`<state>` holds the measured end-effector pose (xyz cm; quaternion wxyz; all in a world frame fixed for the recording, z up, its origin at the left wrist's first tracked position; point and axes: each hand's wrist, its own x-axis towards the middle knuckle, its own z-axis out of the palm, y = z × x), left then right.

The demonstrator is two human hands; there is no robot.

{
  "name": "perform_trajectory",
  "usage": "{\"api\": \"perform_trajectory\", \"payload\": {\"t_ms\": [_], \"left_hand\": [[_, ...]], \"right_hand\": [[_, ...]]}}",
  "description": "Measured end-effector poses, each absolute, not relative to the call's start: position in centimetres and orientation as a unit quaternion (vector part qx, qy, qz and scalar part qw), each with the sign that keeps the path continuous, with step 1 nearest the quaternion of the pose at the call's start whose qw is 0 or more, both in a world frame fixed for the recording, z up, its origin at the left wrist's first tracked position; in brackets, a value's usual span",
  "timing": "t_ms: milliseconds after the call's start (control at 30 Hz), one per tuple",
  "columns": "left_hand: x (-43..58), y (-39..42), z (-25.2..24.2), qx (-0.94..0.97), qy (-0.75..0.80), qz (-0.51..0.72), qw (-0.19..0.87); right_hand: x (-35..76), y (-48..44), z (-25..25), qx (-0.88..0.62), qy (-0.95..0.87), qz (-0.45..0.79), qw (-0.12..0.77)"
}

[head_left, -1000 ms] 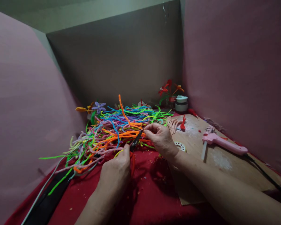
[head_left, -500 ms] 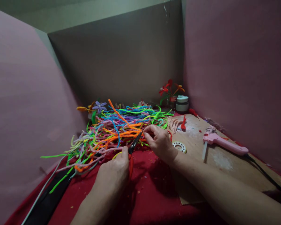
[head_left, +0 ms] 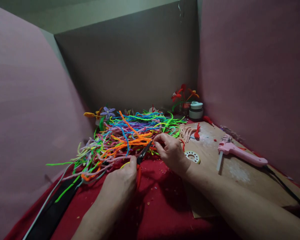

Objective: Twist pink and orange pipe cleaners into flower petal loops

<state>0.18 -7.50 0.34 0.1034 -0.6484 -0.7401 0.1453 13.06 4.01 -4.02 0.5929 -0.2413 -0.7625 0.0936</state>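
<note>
My left hand (head_left: 125, 176) is closed round the red handles of a pair of scissors (head_left: 145, 151), whose dark blades point up and to the right. Just beyond the blade tips, the thumb and fingers of my right hand (head_left: 168, 150) are pinched together. What they hold, if anything, is too small to make out. Behind both hands lies a large heap of fuzzy pipe cleaners (head_left: 137, 141) in orange, pink, blue, purple and green. The blades reach the heap's near edge.
A brown board (head_left: 252, 186) at the right bears a pink glue gun (head_left: 245, 155) with a cord, and a white ring with holes (head_left: 192, 156). Red flowers (head_left: 182, 93) and a jar (head_left: 196, 110) stand behind. Small scraps dot the red cloth (head_left: 162, 206). Pink panels flank the table.
The whole view has shifted slightly, with the scene sitting a little further right. Both hands and the scissors keep nearly the same pose.
</note>
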Motion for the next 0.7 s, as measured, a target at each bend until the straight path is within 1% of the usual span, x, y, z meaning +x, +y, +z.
{"api": "perform_trajectory", "payload": {"t_ms": [133,300,500,700], "left_hand": [[-0.1,-7.4,0.2,-0.633,-0.759,0.127,0.083],[-1.0,-7.5,0.0,-0.645,-0.762,0.039,0.055],[-0.7,-8.1,-0.1,-0.624,-0.768,0.115,0.088],[-0.5,-8.2,-0.3,-0.627,-0.759,0.109,0.136]], "right_hand": [[13.1,3.9,-4.0,-0.248,-0.765,0.099,0.586],[13.1,3.9,-4.0,-0.25,-0.762,0.113,0.587],[13.1,4.1,-4.0,-0.244,-0.763,0.104,0.59],[13.2,4.0,-4.1,-0.23,-0.779,0.073,0.579]]}}
